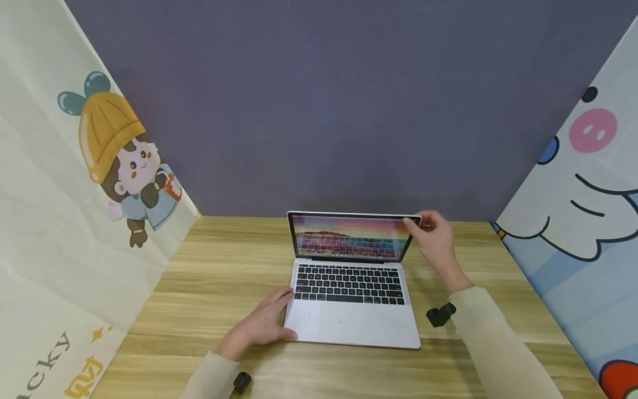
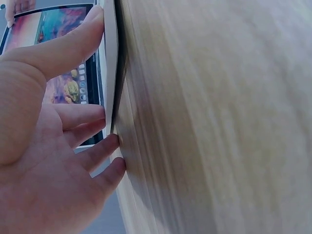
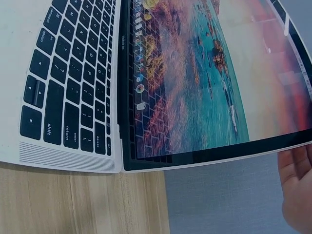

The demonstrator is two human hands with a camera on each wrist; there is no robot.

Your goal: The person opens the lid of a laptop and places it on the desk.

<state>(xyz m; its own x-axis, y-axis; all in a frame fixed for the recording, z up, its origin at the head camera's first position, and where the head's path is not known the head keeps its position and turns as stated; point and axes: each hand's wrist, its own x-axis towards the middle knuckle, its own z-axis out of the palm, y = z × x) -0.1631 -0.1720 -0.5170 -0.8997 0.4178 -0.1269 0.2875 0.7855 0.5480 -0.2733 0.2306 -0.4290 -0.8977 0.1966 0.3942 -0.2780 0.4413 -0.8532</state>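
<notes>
A silver laptop (image 1: pixel 353 321) stands unfolded on the wooden table, its lit screen (image 1: pixel 349 235) showing a colourful coastal picture. At the screen's upper right corner my right hand (image 1: pixel 436 241) pinches the lid, thumb on the front and fingers behind. Part of that hand (image 3: pixel 298 187) appears beyond the lid's edge in the right wrist view. My left hand (image 1: pixel 264 321) rests against the left side of the base, thumb near the front corner and fingers farther back. In the left wrist view, the left hand (image 2: pixel 53 131) has its fingers extended, fingertips along the laptop's edge.
The wooden table (image 1: pixel 219 266) runs back to a dark grey-blue panel (image 1: pixel 339 111). Printed cartoon sheets line both sides, a child in a yellow hat (image 1: pixel 134 160) on the left and a pig-nosed figure (image 1: pixel 593 130) on the right. Small black devices (image 1: pixel 441 315) sit at both wrists.
</notes>
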